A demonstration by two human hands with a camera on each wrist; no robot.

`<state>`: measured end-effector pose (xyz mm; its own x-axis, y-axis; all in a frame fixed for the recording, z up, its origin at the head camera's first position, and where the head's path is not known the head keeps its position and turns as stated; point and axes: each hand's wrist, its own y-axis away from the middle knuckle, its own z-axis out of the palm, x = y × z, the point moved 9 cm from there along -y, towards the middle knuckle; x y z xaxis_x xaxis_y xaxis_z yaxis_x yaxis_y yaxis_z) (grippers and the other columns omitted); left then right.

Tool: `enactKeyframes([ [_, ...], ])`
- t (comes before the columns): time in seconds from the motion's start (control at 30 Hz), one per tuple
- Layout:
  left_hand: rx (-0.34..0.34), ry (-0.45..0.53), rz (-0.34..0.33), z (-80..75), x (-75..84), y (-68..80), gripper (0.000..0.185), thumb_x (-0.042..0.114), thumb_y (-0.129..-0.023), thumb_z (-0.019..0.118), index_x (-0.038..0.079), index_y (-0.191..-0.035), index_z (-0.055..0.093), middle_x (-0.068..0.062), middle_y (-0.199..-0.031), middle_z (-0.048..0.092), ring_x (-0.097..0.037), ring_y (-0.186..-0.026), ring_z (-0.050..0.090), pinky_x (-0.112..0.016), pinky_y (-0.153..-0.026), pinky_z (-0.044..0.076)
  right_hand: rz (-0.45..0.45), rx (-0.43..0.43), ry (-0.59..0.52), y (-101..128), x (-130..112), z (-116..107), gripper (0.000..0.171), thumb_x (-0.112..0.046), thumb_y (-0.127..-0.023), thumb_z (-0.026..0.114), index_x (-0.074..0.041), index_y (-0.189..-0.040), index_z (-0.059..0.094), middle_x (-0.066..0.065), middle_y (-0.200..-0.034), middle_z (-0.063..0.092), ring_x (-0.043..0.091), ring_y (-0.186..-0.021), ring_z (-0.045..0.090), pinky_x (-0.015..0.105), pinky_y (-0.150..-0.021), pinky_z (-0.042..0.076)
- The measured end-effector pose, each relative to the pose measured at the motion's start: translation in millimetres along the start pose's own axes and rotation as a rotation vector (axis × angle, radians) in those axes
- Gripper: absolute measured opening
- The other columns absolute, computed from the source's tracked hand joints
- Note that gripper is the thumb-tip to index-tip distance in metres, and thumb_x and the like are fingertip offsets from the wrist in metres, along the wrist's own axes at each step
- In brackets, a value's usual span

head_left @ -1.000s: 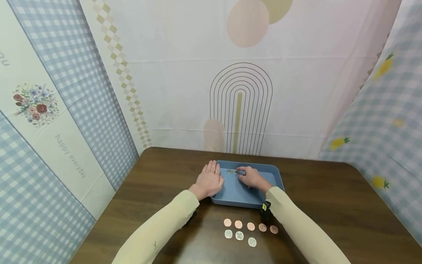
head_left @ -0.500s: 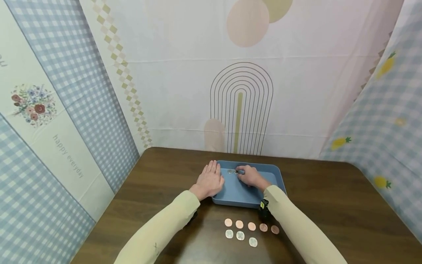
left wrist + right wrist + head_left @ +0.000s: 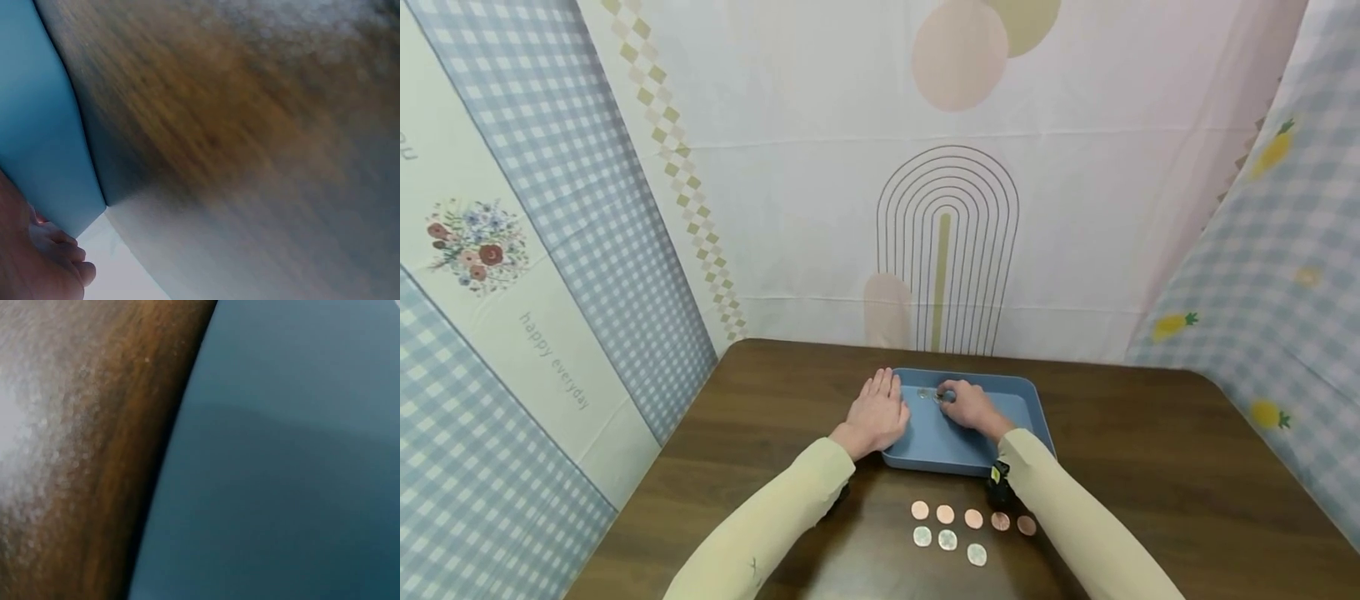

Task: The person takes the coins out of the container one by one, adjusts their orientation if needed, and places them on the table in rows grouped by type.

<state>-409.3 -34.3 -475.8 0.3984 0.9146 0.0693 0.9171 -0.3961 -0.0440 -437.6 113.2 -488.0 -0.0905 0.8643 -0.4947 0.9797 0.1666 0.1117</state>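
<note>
So there's a shallow blue plastic rectangular tray sitting on a dark brown wooden table, and both hands are at it. The left hand lies flat with fingers straight and together, palm down over the tray's left edge, not wrapped round anything. The right hand is inside the tray with its fingers curled, fingertips bunched down on a small silvery coin near the far left part of the tray floor. Looks like it pinches that coin, though it's tiny in the head view so I can't be totally sure. Another silvery coin lies just beside it, closer to the left hand.

On the table in front of the tray, between the two pale yellow sleeves, there's a row of five copper-coloured coins and right below it a row of three silver-coloured coins, all lying flat and apart from each other.

Wrist views are just blurry tray wall and wood, nothing useful.
</note>
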Motion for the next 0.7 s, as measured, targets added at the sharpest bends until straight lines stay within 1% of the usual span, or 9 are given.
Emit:
enactKeyframes([
  [0.07, 0.009, -0.001, 0.003, -1.6, 0.1, 1.0, 0.061, 0.033, -0.103, 0.026, -0.002, -0.153, 0.027, -0.021, -0.161, 0.023, -0.032, -0.152, 0.02, -0.044, -0.124, 0.019, 0.001, 0.011, -0.002, 1.2, -0.4, -0.2, 0.029, -0.019, -0.095, 0.062, -0.01, -0.122, 0.065, 0.01, -0.089, 0.065, 0.019, -0.066, 0.053, 0.029, -0.056, 0.04],
  [0.23, 0.012, 0.003, 0.008, -1.8, -0.2, 4.1, 0.061, 0.034, -0.103, 0.026, -0.001, -0.153, 0.028, -0.02, -0.162, 0.023, -0.031, -0.152, 0.02, -0.043, -0.124, 0.019, 0.008, 0.022, 0.001, 6.4, -2.0, 1.2, 0.024, -0.021, -0.095, 0.063, -0.012, -0.117, 0.066, 0.007, -0.082, 0.061, 0.019, -0.065, 0.053, 0.028, -0.054, 0.039],
  [0.33, 0.011, 0.004, 0.014, -1.0, -0.3, 6.8, 0.061, 0.035, -0.104, 0.025, -0.001, -0.153, 0.028, -0.02, -0.162, 0.023, -0.031, -0.152, 0.019, -0.043, -0.124, 0.018, 0.015, 0.019, 0.006, 10.4, -3.1, 2.8, 0.021, -0.021, -0.096, 0.063, -0.012, -0.114, 0.065, 0.007, -0.081, 0.06, 0.019, -0.065, 0.053, 0.028, -0.054, 0.038],
  [0.47, 0.021, 0.0, 0.036, 0.0, 0.1, 11.0, 0.061, 0.035, -0.103, 0.026, -0.002, -0.152, 0.03, -0.021, -0.161, 0.025, -0.032, -0.151, 0.022, -0.044, -0.123, 0.02, 0.027, 0.023, 0.005, 16.8, -3.6, 5.8, 0.018, -0.021, -0.095, 0.063, -0.012, -0.11, 0.065, 0.007, -0.083, 0.06, 0.02, -0.067, 0.053, 0.029, -0.056, 0.039],
  [0.63, 0.014, -0.001, 0.06, -0.4, 0.6, 19.2, 0.061, 0.035, -0.103, 0.026, -0.001, -0.152, 0.03, -0.021, -0.161, 0.024, -0.032, -0.152, 0.021, -0.044, -0.123, 0.02, 0.026, 0.05, 0.01, 26.0, -5.7, 8.5, 0.014, -0.02, -0.093, 0.066, -0.011, -0.104, 0.065, 0.006, -0.086, 0.062, 0.019, -0.07, 0.054, 0.029, -0.057, 0.041],
  [0.7, 0.018, 0.003, 0.067, -1.4, 0.8, 22.2, 0.061, 0.035, -0.103, 0.027, -0.001, -0.152, 0.03, -0.021, -0.161, 0.024, -0.032, -0.152, 0.02, -0.044, -0.124, 0.02, 0.027, 0.066, 0.0, 29.9, -6.6, 9.0, 0.014, -0.02, -0.092, 0.068, -0.011, -0.102, 0.065, 0.006, -0.085, 0.062, 0.019, -0.069, 0.054, 0.029, -0.057, 0.041],
])
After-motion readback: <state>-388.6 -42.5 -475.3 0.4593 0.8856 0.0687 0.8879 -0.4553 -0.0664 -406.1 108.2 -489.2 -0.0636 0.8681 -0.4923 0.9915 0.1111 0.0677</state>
